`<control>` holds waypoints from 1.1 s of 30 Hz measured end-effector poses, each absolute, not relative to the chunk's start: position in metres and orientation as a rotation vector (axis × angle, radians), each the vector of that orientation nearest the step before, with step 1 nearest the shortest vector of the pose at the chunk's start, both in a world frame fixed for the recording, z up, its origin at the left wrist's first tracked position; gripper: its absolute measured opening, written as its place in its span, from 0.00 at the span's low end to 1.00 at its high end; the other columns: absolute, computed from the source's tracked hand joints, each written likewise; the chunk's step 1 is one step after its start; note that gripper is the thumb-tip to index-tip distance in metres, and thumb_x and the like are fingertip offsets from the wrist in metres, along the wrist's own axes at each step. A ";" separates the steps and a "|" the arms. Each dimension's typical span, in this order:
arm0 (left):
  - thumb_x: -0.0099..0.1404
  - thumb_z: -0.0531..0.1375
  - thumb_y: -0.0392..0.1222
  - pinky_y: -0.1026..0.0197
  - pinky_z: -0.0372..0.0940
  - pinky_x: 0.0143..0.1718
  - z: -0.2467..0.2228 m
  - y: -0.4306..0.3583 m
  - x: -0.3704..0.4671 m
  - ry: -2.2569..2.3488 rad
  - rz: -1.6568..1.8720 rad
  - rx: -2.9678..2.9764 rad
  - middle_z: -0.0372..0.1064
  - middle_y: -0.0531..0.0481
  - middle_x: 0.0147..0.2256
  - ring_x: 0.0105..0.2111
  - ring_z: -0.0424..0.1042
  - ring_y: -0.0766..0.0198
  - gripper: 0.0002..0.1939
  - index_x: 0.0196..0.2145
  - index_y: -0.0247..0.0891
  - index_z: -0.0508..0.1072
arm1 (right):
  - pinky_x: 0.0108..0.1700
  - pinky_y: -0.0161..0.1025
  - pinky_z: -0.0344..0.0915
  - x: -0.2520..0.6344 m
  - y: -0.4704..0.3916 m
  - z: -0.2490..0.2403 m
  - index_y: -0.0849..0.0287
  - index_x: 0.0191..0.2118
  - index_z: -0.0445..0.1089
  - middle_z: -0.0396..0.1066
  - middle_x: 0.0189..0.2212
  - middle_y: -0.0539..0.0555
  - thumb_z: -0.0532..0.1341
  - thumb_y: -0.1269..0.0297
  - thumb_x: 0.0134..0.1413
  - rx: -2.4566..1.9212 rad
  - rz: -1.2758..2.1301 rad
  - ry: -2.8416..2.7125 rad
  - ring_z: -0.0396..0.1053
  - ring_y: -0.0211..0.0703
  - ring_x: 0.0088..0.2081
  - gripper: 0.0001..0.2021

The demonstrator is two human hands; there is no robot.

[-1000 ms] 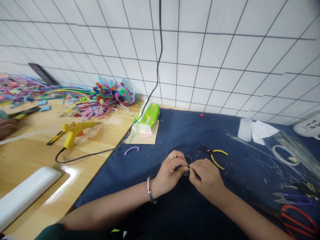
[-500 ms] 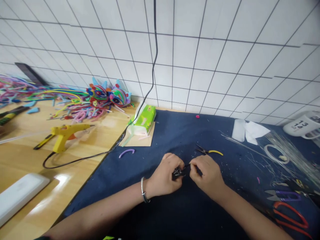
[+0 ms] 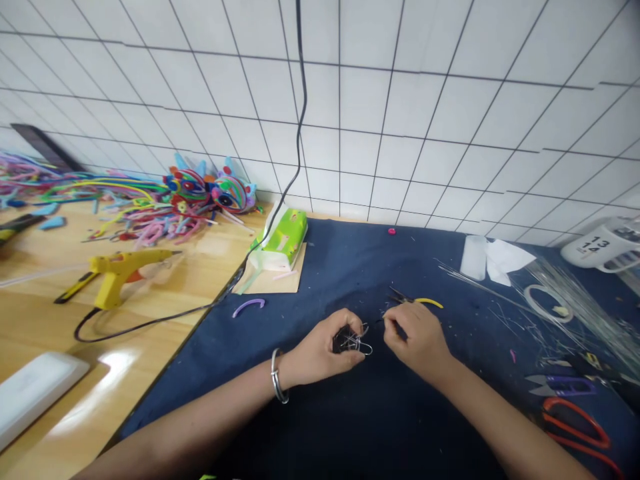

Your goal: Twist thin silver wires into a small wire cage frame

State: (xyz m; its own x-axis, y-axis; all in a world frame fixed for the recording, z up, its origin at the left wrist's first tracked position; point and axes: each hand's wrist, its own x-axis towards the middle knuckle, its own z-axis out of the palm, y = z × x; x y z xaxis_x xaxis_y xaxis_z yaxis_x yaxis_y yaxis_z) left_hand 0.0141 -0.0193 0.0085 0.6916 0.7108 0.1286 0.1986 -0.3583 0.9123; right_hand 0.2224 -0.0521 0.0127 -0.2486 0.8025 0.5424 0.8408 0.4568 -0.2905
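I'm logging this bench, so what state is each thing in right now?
Left hand, curled around bent wires
Right hand, pinched; anything held unclear
Yellow-handled pliers, lying partly hidden behind right hand
Purple thread snips, blades apart
Yellow hot-glue gun, lying down; heat unclear
Purple strip, curved
Red-handled scissors, blades unclear

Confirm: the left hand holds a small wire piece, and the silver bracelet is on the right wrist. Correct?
No: the head view shows the silver bracelet on the left wrist; the left hand does hold the wire piece.
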 end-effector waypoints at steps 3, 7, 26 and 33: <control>0.55 0.60 0.38 0.59 0.61 0.38 0.007 -0.021 0.013 0.666 0.614 1.808 0.64 0.48 0.37 0.36 0.65 0.63 0.14 0.40 0.36 0.64 | 0.35 0.38 0.59 0.213 -0.057 0.010 0.60 0.26 0.67 0.67 0.22 0.51 0.54 0.74 0.49 -1.353 0.090 -2.052 0.63 0.38 0.27 0.07; 0.58 0.57 0.36 0.58 0.62 0.42 0.004 -0.021 0.011 0.610 0.601 1.687 0.65 0.46 0.40 0.39 0.65 0.62 0.15 0.44 0.36 0.64 | 0.34 0.34 0.62 0.209 -0.060 0.017 0.59 0.30 0.68 0.69 0.25 0.49 0.54 0.72 0.53 -1.419 0.456 -1.887 0.66 0.37 0.28 0.06; 0.58 0.54 0.26 0.51 0.54 0.56 -0.012 -0.014 0.009 0.663 0.619 1.631 0.61 0.45 0.50 0.52 0.61 0.57 0.23 0.50 0.40 0.62 | 0.35 0.32 0.63 0.200 -0.082 0.006 0.59 0.37 0.65 0.66 0.28 0.49 0.56 0.61 0.56 -1.327 1.360 -1.230 0.65 0.35 0.31 0.07; 0.58 0.54 0.25 0.50 0.54 0.56 -0.015 -0.013 0.011 0.638 0.629 1.629 0.62 0.45 0.51 0.54 0.61 0.58 0.20 0.47 0.40 0.62 | 0.35 0.34 0.63 0.197 -0.079 -0.001 0.58 0.36 0.64 0.64 0.27 0.48 0.56 0.63 0.56 -1.332 1.347 -1.185 0.64 0.36 0.29 0.05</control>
